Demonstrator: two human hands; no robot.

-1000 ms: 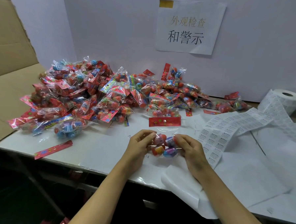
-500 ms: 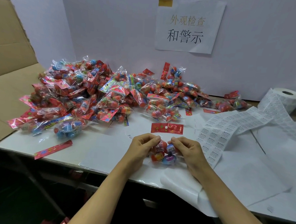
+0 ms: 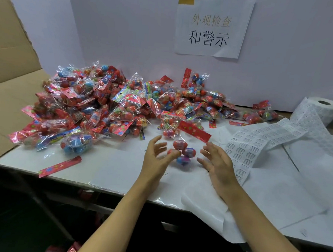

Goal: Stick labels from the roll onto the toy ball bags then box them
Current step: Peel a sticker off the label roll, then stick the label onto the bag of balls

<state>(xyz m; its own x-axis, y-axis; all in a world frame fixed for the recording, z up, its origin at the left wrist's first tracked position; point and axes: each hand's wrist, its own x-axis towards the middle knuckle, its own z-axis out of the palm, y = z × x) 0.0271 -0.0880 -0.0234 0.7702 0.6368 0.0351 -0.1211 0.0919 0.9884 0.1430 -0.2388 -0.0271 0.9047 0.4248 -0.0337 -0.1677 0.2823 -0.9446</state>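
Observation:
A clear toy ball bag [image 3: 185,153] with several red and blue balls and a red header card [image 3: 194,131] sits between my two hands near the table's front. My left hand [image 3: 156,158] has its fingers spread, with the thumb tip against one ball. My right hand [image 3: 217,163] is spread open just right of the bag, apart from it. The bag is blurred and its header tilts down to the right. A strip of white labels [image 3: 257,144] runs from the label roll [image 3: 324,109] at the far right towards my right hand.
A big pile of ball bags [image 3: 105,107] covers the table's back left and middle. An open cardboard box [image 3: 8,79] stands at the left. A loose red header card [image 3: 60,166] lies front left. White backing paper [image 3: 274,189] drapes over the right front edge.
Both hands gripped the bag before; now their fingers have spread apart and released it. The bag's red header has swung from level to tilted rightwards.

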